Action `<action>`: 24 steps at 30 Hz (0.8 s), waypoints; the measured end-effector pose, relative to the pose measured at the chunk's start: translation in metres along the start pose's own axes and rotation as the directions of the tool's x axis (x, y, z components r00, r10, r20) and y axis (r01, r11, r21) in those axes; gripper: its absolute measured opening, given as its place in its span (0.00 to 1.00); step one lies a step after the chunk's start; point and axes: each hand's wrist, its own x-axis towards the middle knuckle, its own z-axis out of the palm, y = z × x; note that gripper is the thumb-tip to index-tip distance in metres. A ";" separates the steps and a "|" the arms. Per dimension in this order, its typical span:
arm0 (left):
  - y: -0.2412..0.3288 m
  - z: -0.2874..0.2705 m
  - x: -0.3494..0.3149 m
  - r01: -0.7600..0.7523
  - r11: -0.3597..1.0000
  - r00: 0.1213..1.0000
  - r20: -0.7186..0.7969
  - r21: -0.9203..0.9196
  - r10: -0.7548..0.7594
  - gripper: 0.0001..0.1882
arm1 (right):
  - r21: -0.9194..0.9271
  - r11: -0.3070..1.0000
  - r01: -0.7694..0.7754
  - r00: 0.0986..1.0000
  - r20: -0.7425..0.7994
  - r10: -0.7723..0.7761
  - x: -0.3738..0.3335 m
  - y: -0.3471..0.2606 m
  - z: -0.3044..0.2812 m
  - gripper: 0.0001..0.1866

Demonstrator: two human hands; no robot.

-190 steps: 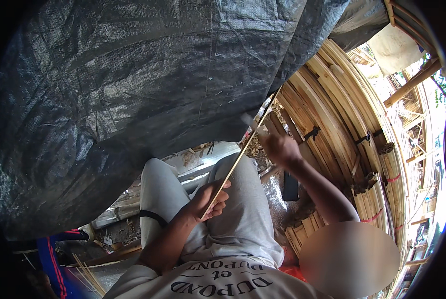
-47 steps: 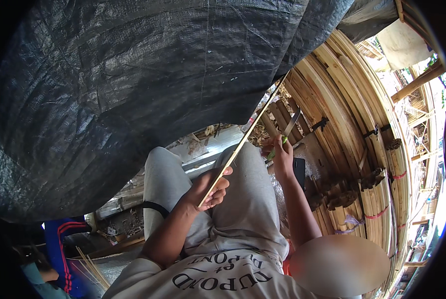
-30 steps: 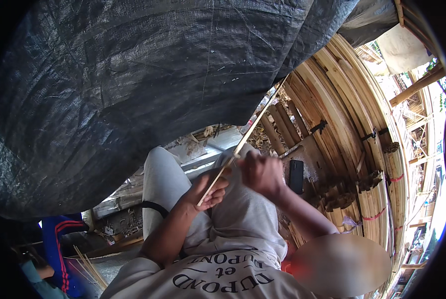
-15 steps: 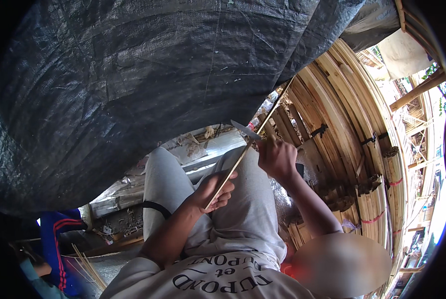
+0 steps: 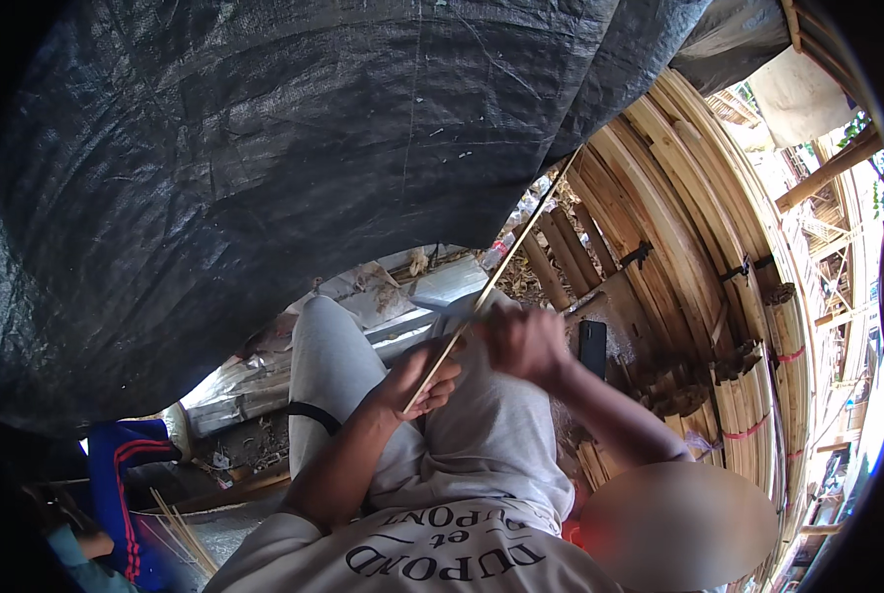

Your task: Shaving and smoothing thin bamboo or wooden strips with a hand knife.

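My left hand pinches the lower end of a long thin bamboo strip over my lap. The strip slants up and to the right, and its tip reaches the edge of the black tarpaulin. My right hand is closed on a knife and sits against the strip just above my left hand. It is blurred by motion, and the blade is mostly hidden behind the hand. Both hands are over my grey trousers.
A black tarpaulin hangs low over the upper left. Stacked bamboo slats, tied in bundles, fill the right side, with a black phone lying on them. A blue cloth with red stripes and loose thin sticks are at lower left.
My right hand with the knife has slid down the strip toward my left hand. Before that it went up and down along the strip. My left hand has stayed in place.
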 end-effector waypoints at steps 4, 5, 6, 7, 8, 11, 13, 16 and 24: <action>-0.005 0.009 0.002 0.033 0.998 0.999 -0.001 0.046 -0.033 0.09 | 0.009 0.973 -0.230 0.970 -0.075 0.230 0.012 0.044 0.005 0.14; -0.008 0.006 0.002 0.031 0.999 1.000 -0.004 0.023 -0.031 0.09 | 0.060 0.992 -0.111 0.992 -0.050 0.114 0.005 0.034 0.004 0.11; -0.007 0.006 0.002 0.031 0.999 1.000 -0.004 0.023 -0.031 0.09 | 0.114 0.993 0.002 1.000 -0.030 0.002 -0.004 0.017 0.002 0.09; -0.006 0.006 0.002 0.039 0.999 0.999 0.000 0.028 -0.039 0.09 | 0.171 0.984 0.043 0.999 -0.021 -0.040 -0.007 0.005 -0.002 0.10; -0.004 0.006 0.002 0.047 0.998 0.999 0.003 0.033 -0.047 0.09 | 0.169 0.985 0.040 0.999 -0.022 -0.037 -0.005 0.010 -0.002 0.10; -0.008 0.003 0.000 0.011 1.000 0.998 0.067 -0.007 -0.011 0.10 | 0.054 0.935 -0.349 0.937 0.011 0.349 0.014 0.038 -0.006 0.11; -0.009 0.000 0.003 0.015 1.000 0.998 0.056 0.011 -0.016 0.10 | 0.085 0.965 -0.247 0.964 -0.083 0.254 0.013 0.044 0.001 0.12; -0.014 -0.010 0.004 0.016 1.000 1.000 0.014 0.011 -0.016 0.12 | 0.244 0.970 0.008 0.999 0.048 -0.021 -0.012 0.006 -0.002 0.13; -0.011 -0.004 0.004 -0.006 1.000 1.000 0.001 0.002 0.006 0.12 | 0.216 0.976 -0.006 0.989 -0.142 0.037 -0.008 -0.015 -0.015 0.17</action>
